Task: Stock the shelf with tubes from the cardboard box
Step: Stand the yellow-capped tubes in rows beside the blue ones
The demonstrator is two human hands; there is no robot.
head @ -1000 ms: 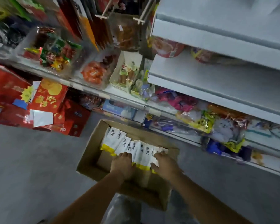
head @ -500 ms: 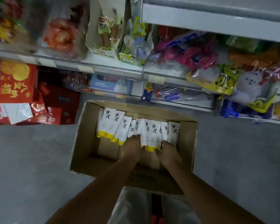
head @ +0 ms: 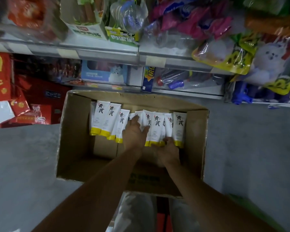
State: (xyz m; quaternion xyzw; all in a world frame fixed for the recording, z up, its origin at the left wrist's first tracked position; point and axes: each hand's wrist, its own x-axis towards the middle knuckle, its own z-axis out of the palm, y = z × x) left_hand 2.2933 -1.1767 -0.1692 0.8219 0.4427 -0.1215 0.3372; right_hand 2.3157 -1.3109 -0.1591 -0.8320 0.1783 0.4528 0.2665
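An open cardboard box (head: 74,131) is seen on the grey floor (head: 23,156) just below the shelf (head: 107,51). A row of white tubes (head: 156,126) with yellow caps is leaned against the box's far wall. The left hand (head: 134,133) is laid flat, fingers spread, over the tubes near the middle of the row inside the box. The right hand (head: 170,150) is curled around the yellow cap ends of the tubes toward the box's right wall; how many are gripped cannot be told.
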